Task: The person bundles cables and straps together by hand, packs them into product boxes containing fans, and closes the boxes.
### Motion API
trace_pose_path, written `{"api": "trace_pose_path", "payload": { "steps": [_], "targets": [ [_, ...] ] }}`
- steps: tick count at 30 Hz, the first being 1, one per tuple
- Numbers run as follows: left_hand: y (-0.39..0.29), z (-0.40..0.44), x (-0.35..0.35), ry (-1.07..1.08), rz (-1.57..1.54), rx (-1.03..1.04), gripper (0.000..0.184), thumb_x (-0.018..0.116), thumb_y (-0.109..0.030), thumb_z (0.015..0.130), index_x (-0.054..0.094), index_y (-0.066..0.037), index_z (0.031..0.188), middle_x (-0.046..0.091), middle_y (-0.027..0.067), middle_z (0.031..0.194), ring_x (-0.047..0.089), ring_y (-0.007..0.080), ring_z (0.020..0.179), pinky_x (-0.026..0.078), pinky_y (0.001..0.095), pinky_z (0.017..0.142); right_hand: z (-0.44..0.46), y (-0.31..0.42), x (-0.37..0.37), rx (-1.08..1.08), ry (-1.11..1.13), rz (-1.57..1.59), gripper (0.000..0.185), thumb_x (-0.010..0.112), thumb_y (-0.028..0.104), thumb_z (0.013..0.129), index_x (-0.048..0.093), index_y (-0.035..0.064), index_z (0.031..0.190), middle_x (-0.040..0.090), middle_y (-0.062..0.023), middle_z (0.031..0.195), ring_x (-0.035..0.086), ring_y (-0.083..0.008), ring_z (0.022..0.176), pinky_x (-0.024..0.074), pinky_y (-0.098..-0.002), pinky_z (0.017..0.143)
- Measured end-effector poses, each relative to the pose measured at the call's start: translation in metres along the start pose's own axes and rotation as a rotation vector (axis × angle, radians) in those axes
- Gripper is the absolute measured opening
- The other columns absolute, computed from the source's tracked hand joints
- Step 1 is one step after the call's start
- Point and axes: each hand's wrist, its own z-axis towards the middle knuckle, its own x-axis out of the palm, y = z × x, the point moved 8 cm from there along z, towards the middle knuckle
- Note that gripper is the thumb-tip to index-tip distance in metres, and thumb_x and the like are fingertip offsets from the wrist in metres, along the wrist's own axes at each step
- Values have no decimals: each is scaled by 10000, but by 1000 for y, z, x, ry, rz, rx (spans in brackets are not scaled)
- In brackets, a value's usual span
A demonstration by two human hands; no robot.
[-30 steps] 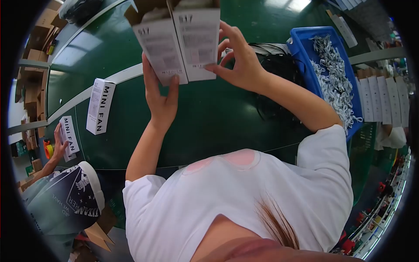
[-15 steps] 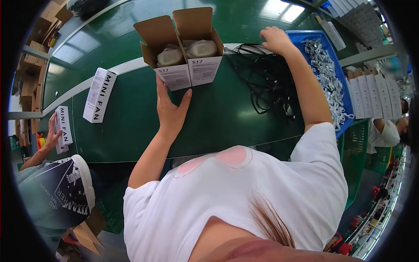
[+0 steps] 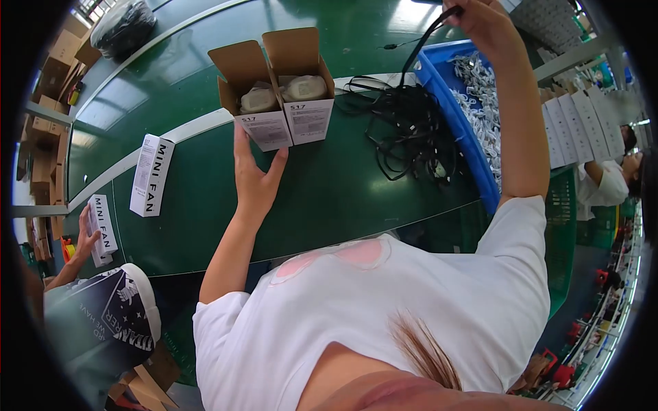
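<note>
With twelve o'clock at the top of the view, the right hand pinches a black cord between thumb and fingers, and the cord runs down toward seven o'clock into a black tangle on the table; from that hand the two open S17 cartons lie well apart, between eight and nine o'clock, standing upright side by side with flaps raised toward twelve. The left hand is nearer, just below them, half open, fingers against the left carton's side and thumb spread near its base; whether it bears any weight cannot be told. Counted: two open cartons, one wrapped item visible in each; two MINI FAN boxes toward nine o'clock, their long axes near twelve to six, one under a co-worker's hand; one blue bin toward two o'clock, its white cords, like the tangle's strands, too jumbled to count
</note>
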Motion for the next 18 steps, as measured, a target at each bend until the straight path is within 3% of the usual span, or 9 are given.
{"api": "trace_pose_path", "payload": {
  "steps": [2,3,5,7,10,13,15,17,18],
  "targets": [
    [-47,7,-23,-255,185,258,853,673,-123,882,152,-26,1550,243,222,1580,253,358,1466,247,455,1170,-18,98,29,-281,85,-38,259,606,25,925,602,9,1184,620,-63,827,578,-124,648,455,-217,558],
    [-64,17,-24,-248,174,273,853,673,-123,882,152,-26,1550,243,222,1580,253,358,1466,247,455,1170,-26,135,76,-293,75,-49,259,606,25,925,602,9,1184,620,-63,827,578,-124,648,455,-217,558],
    [-117,25,-32,-318,-74,564,842,670,-144,874,175,-35,1546,165,201,1611,172,359,1495,193,482,1192,-43,165,187,-297,319,-388,215,601,36,943,618,2,1154,628,-65,815,592,-120,650,444,-194,536],
    [-163,43,-19,-247,-318,662,827,661,-153,875,190,-71,1550,235,181,1594,240,363,1471,221,481,1186,-55,158,211,-305,316,-428,204,598,35,946,621,1,1146,628,-66,813,591,-120,646,444,-192,531],
    [-198,69,24,17,-610,648,745,651,-127,905,264,-150,1542,366,147,1545,325,308,1446,251,488,1182,-72,156,238,-321,347,-531,174,588,32,955,629,-3,1121,627,-69,805,590,-122,633,443,-188,517],
    [-185,71,51,99,-599,548,672,656,-128,900,345,-125,1496,440,138,1485,414,284,1375,315,455,1146,-98,131,230,-223,390,-615,148,581,18,958,637,-3,1093,626,-73,809,585,-123,626,469,-203,547],
    [-163,65,72,180,-571,434,604,661,-129,896,426,-100,1451,515,128,1425,503,260,1304,378,421,1109,-108,74,164,253,189,-1023,158,585,40,943,639,2,1086,632,-83,831,588,-146,634,481,-234,579],
    [-143,51,78,268,-535,345,586,662,-120,895,442,-99,1438,516,123,1427,503,260,1307,380,419,1111,-123,39,164,297,370,-1154,200,669,118,881,669,73,1076,668,-86,920,653,-187,826,524,-318,856],
    [-131,46,85,349,-503,258,569,663,-112,894,459,-98,1424,518,118,1429,503,260,1311,381,417,1113,-128,18,149,304,374,-1146,200,669,118,881,669,73,1076,668,-86,920,653,-187,826,524,-318,856]
  ]
}}
